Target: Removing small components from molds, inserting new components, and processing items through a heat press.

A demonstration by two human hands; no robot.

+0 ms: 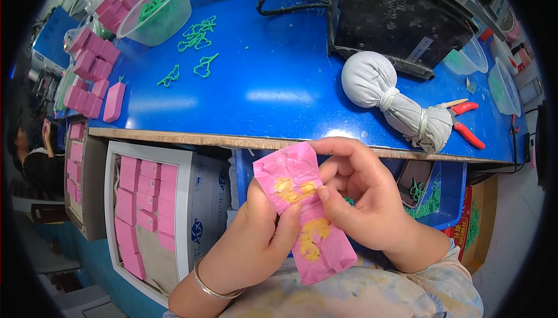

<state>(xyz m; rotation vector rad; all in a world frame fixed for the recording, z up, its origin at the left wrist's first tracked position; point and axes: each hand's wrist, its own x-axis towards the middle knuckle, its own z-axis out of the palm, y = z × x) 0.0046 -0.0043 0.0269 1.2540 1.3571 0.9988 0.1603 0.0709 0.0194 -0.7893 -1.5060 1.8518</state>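
Note:
Above my lap, in front of the table edge, I hold a pink rubber mould point(285, 170) spread apart into two flaps. Yellow patches with a detailed relief mark the inner face of both flaps. My left hand point(256, 239) grips it from the left, its thumb pressed near the fold between the flaps. From the right, my right hand point(372, 207) pinches the upper flap's edge, with the thumb by the yellow patch and the forefinger at the top corner. The other right fingers are curled.
Green openwork pieces point(197, 34) lie on the blue table point(261, 77), near a plastic tub point(154, 18). Pink blocks point(93, 56) are stacked left, more in a box point(151, 196). Right are a tied white cloth bundle point(372, 79), red-handled pliers point(469, 135) and a black machine point(401, 21).

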